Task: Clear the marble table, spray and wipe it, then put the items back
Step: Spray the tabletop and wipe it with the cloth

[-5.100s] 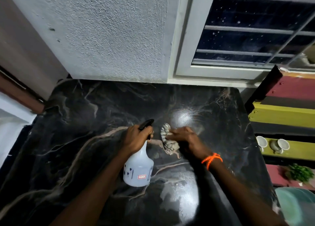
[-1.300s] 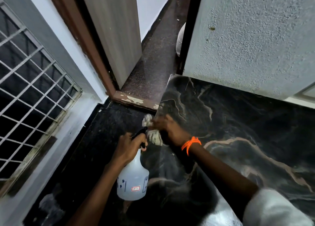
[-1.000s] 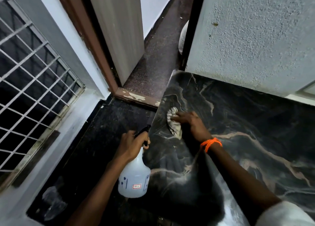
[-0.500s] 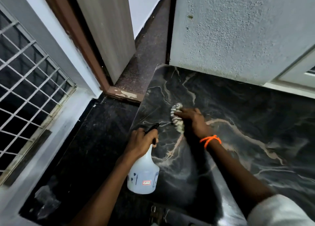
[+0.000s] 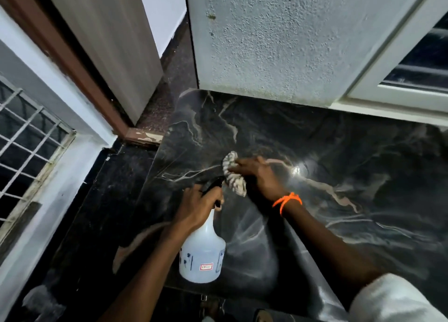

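At centre frame, the right hand (image 5: 260, 176) presses a bunched cloth (image 5: 233, 175) onto the dark marble desk (image 5: 339, 166), grip clenched on it, while just below the left hand (image 5: 198, 206) grips a white spray bottle (image 5: 202, 251) by its neck.

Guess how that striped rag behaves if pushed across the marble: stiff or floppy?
Probably floppy: the rag lies bunched and folded under the right hand. Likely light, being thin cloth. It should slide easily, since the marble table looks glossy.
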